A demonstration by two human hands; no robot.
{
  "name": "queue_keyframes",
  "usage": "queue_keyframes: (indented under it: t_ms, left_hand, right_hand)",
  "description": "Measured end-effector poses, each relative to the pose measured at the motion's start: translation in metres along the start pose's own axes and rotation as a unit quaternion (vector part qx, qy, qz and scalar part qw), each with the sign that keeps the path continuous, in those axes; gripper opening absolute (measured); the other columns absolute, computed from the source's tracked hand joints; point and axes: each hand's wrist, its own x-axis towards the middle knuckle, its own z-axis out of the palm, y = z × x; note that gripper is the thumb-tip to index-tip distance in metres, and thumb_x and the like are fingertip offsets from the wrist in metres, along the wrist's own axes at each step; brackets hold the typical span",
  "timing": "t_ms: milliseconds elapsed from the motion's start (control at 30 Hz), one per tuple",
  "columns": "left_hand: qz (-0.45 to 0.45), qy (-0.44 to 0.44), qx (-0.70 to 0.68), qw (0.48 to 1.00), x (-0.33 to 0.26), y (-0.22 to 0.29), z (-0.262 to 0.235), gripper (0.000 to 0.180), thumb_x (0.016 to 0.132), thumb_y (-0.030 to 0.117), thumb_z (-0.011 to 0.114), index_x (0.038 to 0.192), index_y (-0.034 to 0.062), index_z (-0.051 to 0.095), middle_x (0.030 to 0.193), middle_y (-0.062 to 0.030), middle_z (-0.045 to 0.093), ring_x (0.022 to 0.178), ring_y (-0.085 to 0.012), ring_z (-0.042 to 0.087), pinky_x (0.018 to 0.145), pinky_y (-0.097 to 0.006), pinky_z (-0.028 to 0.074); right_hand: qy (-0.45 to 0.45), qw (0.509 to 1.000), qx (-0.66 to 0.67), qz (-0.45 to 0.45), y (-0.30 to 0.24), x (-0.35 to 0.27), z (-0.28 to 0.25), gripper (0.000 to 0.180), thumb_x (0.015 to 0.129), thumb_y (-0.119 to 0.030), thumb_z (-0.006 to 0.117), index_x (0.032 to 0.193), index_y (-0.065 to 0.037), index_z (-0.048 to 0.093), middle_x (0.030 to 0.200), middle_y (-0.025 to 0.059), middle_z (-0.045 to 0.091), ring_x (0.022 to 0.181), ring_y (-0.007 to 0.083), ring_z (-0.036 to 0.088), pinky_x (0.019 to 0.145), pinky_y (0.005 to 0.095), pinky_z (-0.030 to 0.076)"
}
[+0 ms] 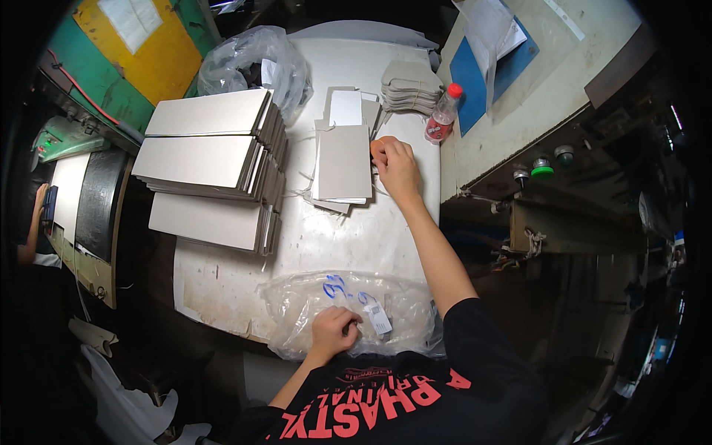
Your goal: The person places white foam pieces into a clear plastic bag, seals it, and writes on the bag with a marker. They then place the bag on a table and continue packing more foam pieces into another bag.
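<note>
**Inspector:** Start at the hands.

**Assistant:** The left hand [335, 328] is curled together on a clear plastic bag [352, 311] at the near edge of the table [222, 278], fingers closed around a small white tag [378, 319]. The right hand [397, 167] is stretched to the far right side, fingertips pinched at the right edge of a small pile of grey cards [343, 162]; something orange shows under the fingers, too hidden to identify.

**Inspector:** Handling advice?

**Assistant:** My judgement: pinch only the top card and lift its edge first, so the pile stays square.

**Inspector:** Edges and room?

**Assistant:** The table's right edge is just beside that hand, and a red-capped bottle [443, 115] stands near the far right corner. Three large stacks of grey boards [211, 167] fill the left side. The middle, between pile and bag, lies open.
</note>
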Motion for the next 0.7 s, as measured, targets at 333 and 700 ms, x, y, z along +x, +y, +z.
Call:
queue_keyframes:
  t_ms: [333,700]
  left_hand:
    - [-0.001,0.006,-0.010,1.000,0.000,0.000,0.000,0.014,0.073,0.007,0.069,0.081,0.0146,0.077,0.074,-0.0044,0.065,0.066,-0.0261,0.061,0.063,-0.039,0.049]
    - [-0.258,-0.052,-0.321,0.910,0.026,0.007,-0.013,0.032,0.107,0.024,0.063,0.136,0.0100,0.065,0.113,-0.0093,0.074,0.097,-0.0174,0.073,0.081,-0.032,0.059]
  right_hand:
    - [0.089,0.952,0.204,0.208,0.054,-0.015,0.004,0.012,0.101,-0.008,0.073,0.104,0.003,0.068,0.102,0.0140,0.077,0.098,0.0260,0.076,0.088,0.0375,0.062]
    - [-0.101,0.644,0.623,0.432,-0.055,-0.095,-0.139,0.015,0.111,-0.010,0.056,0.114,0.003,0.062,0.115,0.0147,0.072,0.102,0.0219,0.074,0.090,0.0402,0.066]
